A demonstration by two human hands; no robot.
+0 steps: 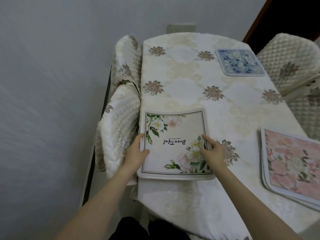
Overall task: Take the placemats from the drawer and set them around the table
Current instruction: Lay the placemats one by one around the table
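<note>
Both hands, left (136,153) pinching and right (213,150) spread flat, hold the white floral placemat (174,144) on the table (199,80).

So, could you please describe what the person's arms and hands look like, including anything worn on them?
Both forearms are bare as far as the picture shows, with no sleeve in view. The left hand and the right hand wear no gloves, and no rings, watch or bracelets can be seen. Nails look short and unpainted.
</note>
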